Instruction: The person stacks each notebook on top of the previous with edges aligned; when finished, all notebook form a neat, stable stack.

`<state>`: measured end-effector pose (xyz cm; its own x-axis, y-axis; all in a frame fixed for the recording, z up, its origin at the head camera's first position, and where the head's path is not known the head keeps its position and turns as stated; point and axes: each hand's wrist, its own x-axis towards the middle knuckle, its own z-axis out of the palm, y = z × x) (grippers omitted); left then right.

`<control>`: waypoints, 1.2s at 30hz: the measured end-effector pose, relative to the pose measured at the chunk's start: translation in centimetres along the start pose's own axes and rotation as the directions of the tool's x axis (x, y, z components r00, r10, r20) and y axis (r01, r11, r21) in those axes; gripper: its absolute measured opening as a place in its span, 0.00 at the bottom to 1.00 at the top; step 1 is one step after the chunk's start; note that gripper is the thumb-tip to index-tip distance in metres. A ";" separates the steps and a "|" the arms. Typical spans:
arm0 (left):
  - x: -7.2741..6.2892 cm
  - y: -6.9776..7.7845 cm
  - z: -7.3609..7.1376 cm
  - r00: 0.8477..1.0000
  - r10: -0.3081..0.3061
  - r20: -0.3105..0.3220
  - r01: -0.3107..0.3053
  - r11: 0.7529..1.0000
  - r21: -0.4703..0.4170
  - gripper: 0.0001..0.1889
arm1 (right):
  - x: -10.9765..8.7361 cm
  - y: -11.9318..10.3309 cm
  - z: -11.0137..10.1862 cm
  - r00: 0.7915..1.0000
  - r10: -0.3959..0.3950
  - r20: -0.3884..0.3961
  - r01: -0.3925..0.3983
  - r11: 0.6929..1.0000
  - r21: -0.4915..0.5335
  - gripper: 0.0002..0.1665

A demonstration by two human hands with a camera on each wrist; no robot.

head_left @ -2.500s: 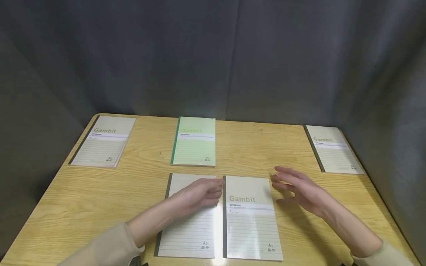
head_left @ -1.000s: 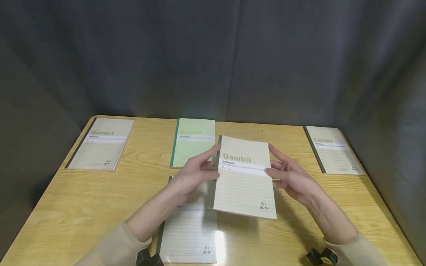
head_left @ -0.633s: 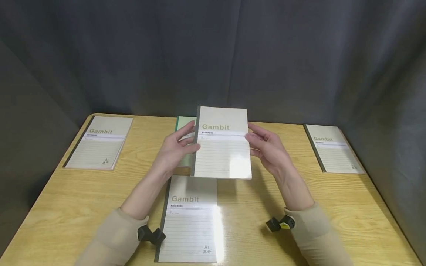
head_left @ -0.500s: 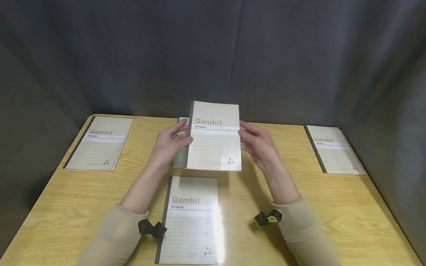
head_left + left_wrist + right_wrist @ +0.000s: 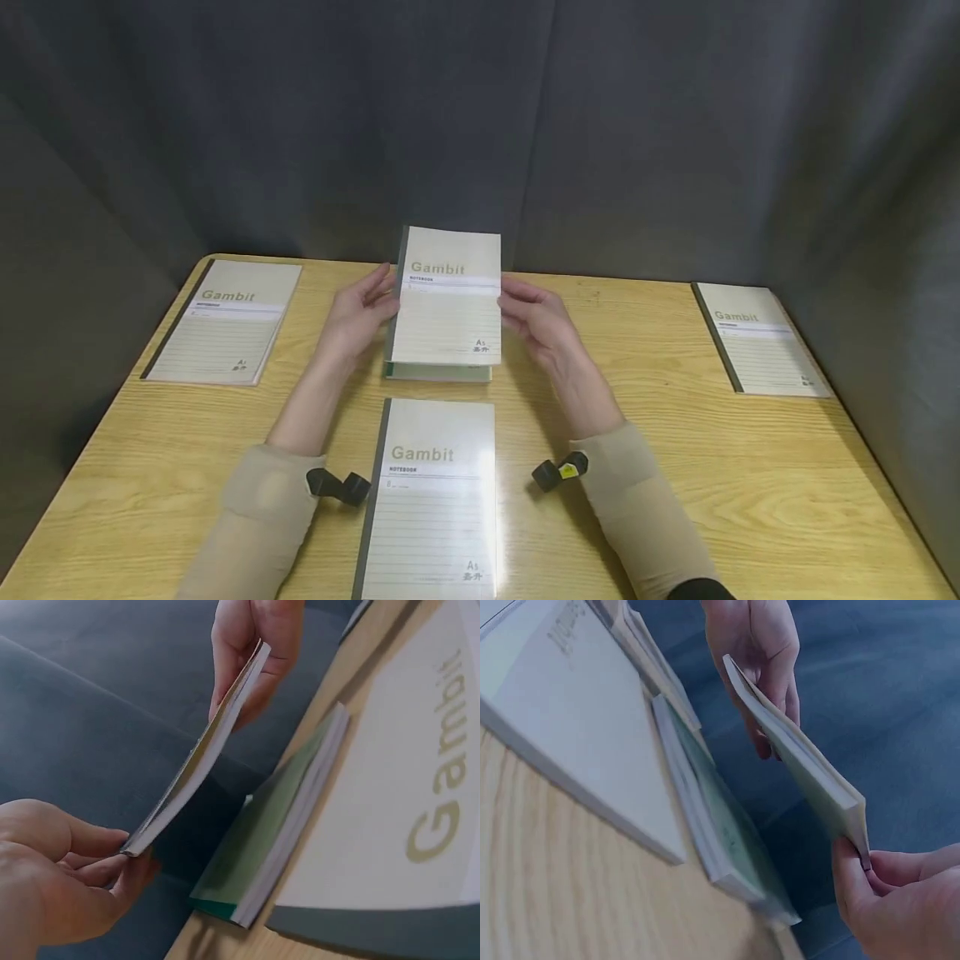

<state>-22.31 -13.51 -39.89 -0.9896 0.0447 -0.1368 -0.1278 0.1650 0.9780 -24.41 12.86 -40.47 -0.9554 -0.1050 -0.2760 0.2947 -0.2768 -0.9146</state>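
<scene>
Both hands hold a cream notebook (image 5: 448, 321) in the air above the green notebook (image 5: 442, 372), which it hides except for a strip at the near edge. My left hand (image 5: 356, 317) pinches its dark spine side between thumb and fingers, seen closely in the left wrist view with the left hand (image 5: 56, 870). On the opposite edge, my right hand (image 5: 538, 321) pinches it the same way. The wrist views show a gap between the held notebook (image 5: 795, 754) and the green notebook (image 5: 727, 832) lying on the table.
Another cream notebook (image 5: 431, 517) lies on the wooden table (image 5: 750, 483) in front, between the forearms. One more notebook (image 5: 225, 321) is at the far left corner, another (image 5: 759, 337) at the far right. A dark curtain (image 5: 480, 125) rises behind the table.
Both hands picked up the right-hand front notebook from the table and carried it back and to the left, over the green notebook. The other notebooks have stayed put.
</scene>
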 end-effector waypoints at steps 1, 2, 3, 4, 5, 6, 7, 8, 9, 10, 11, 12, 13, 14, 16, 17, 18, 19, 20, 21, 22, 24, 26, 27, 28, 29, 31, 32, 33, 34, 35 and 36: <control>0.1 -0.1 0.1 1.000 -0.003 0.006 0.003 1.000 0.018 0.35 | 0.1 0.2 -0.1 1.000 0.003 0.003 -0.003 1.000 -0.013 0.27; 0.1 -0.2 0.1 1.000 -0.009 0.009 0.009 0.999 0.034 0.35 | 0.3 0.4 -0.2 1.000 0.009 0.010 -0.009 1.000 -0.029 0.27; 0.2 -0.4 0.1 1.000 -0.012 0.012 0.012 0.999 0.039 0.35 | 0.4 0.7 -0.2 1.000 0.016 0.014 -0.016 0.999 -0.040 0.27; 0.3 -0.5 0.1 1.000 -0.014 0.013 0.014 0.999 0.044 0.35 | 0.6 0.9 -0.3 1.000 0.025 0.019 -0.024 0.999 -0.044 0.27; 0.4 -0.7 0.1 1.000 -0.017 0.013 0.017 0.999 0.049 0.35 | 0.7 1.1 -0.4 0.999 0.031 0.026 -0.030 0.998 -0.050 0.27; 0.4 -0.8 0.2 1.000 -0.020 0.012 0.019 0.998 0.053 0.35 | 0.9 1.3 -0.5 0.999 0.041 0.030 -0.040 0.998 -0.052 0.26; 0.4 -0.9 0.1 1.000 -0.023 0.008 0.022 0.998 0.057 0.35 | 1.0 1.5 -0.5 0.998 0.050 0.039 -0.048 0.997 -0.054 0.26; 0.5 -1.1 0.0 1.000 -0.026 0.004 0.025 0.998 0.059 0.35 | 1.1 1.7 -0.4 0.997 0.060 0.048 -0.057 0.997 -0.056 0.26; 0.5 -1.2 0.0 1.000 -0.028 0.002 0.027 0.998 0.061 0.35 | 1.2 1.8 -0.4 0.996 0.069 0.053 -0.066 0.996 -0.059 0.26; 0.6 -1.3 0.0 1.000 -0.031 -0.001 0.031 0.997 0.066 0.35 | 1.3 2.0 -0.4 0.995 0.076 0.059 -0.072 0.995 -0.065 0.26; 0.6 -1.4 0.0 0.999 -0.038 -0.003 0.038 0.997 0.070 0.35 | 1.3 2.0 -0.5 0.995 0.082 0.062 -0.077 0.994 -0.077 0.26; 0.7 -1.5 0.1 0.999 -0.042 -0.002 0.043 0.996 0.073 0.34 | 1.3 2.1 -0.5 0.994 0.087 0.063 -0.081 0.993 -0.083 0.26; 0.8 -1.6 0.2 0.999 -0.047 0.000 0.047 0.996 0.075 0.34 | 1.3 2.1 -0.6 0.994 0.087 0.065 -0.080 0.992 -0.102 0.26; 0.9 -1.7 0.3 0.999 -0.053 0.004 0.053 0.995 0.079 0.34 | 1.3 2.1 -0.7 0.994 0.088 0.064 -0.080 0.990 -0.120 0.26; 1.0 -1.8 0.6 0.998 -0.062 0.007 0.061 0.994 0.091 0.33 | 1.3 2.1 -0.9 0.994 0.089 0.063 -0.078 0.983 -0.165 0.27; 1.1 -1.9 0.7 0.998 -0.065 0.009 0.064 0.994 0.094 0.33 | 1.3 2.1 -1.0 0.994 0.088 0.066 -0.074 0.979 -0.191 0.27; 1.1 -1.9 0.7 0.998 -0.065 0.008 0.064 0.993 0.096 0.33 | 1.3 2.2 -1.1 0.994 0.087 0.069 -0.070 0.975 -0.212 0.27; 1.1 -1.9 0.8 0.998 -0.066 0.006 0.065 0.993 0.100 0.33 | 1.3 2.2 -1.1 0.994 0.084 0.075 -0.064 0.970 -0.235 0.27; 1.2 -2.0 0.8 0.998 -0.065 0.003 0.064 0.993 0.102 0.32 | 1.3 2.2 -1.0 0.994 0.081 0.078 -0.060 0.967 -0.246 0.27; 1.1 -2.0 0.7 0.998 -0.063 0.000 0.063 0.992 0.106 0.32 | 1.3 2.2 -1.0 0.994 0.077 0.083 -0.053 0.964 -0.262 0.27; 1.1 -2.0 0.8 0.998 -0.063 -0.002 0.063 0.992 0.108 0.32 | 1.3 2.2 -0.9 0.994 0.071 0.084 -0.046 0.962 -0.271 0.27; 1.1 -2.0 0.8 0.998 -0.064 -0.002 0.064 0.992 0.113 0.32 | 1.3 2.3 -0.8 0.995 0.059 0.086 -0.032 0.959 -0.283 0.27; 1.1 -2.0 0.8 0.998 -0.066 0.003 0.065 0.991 0.118 0.32 | 1.2 2.3 -0.7 0.995 0.048 0.086 -0.021 0.956 -0.294 0.27; 1.1 -2.0 0.7 0.998 -0.069 0.003 0.068 0.991 0.119 0.32 | 1.3 2.3 -0.6 0.995 0.043 0.087 -0.015 0.953 -0.301 0.27; 1.1 -2.0 0.7 0.997 -0.072 0.004 0.071 0.990 0.118 0.32 | 1.3 2.3 -0.5 0.996 0.040 0.084 -0.013 0.953 -0.303 0.27; 1.1 -1.9 0.7 0.997 -0.075 0.005 0.074 0.990 0.116 0.32 | 1.3 2.3 -0.5 0.996 0.037 0.083 -0.010 0.953 -0.304 0.28; 1.1 -1.9 0.7 0.996 -0.084 0.004 0.083 0.991 0.108 0.33 | 1.3 2.3 -0.4 0.997 0.031 0.075 -0.007 0.954 -0.301 0.28; 1.1 -1.9 0.7 0.996 -0.089 0.002 0.088 0.991 0.102 0.33 | 1.3 2.3 -0.4 0.997 0.029 0.069 -0.007 0.954 -0.299 0.27; 1.1 -1.9 0.7 0.996 -0.094 0.002 0.093 0.991 0.096 0.33 | 1.3 2.3 -0.4 0.998 0.028 0.064 -0.008 0.954 -0.299 0.27; 1.1 -1.9 0.8 0.995 -0.098 0.003 0.097 0.991 0.089 0.33 | 1.3 2.3 -0.4 0.998 0.028 0.060 -0.009 0.954 -0.298 0.27; 1.1 -1.9 0.8 0.995 -0.103 0.003 0.102 0.991 0.084 0.32 | 1.2 2.3 -0.5 0.998 0.028 0.054 -0.011 0.954 -0.298 0.27; 1.1 -1.9 0.8 0.994 -0.108 0.003 0.107 0.991 0.080 0.32 | 1.2 2.2 -0.5 0.998 0.029 0.049 -0.013 0.953 -0.301 0.27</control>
<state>-23.12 -12.96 -42.02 -0.9698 0.0296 -0.2419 -0.2274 0.2472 0.9419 -24.89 12.60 -42.99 -0.9443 -0.1601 -0.2876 0.2874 0.0252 -0.9575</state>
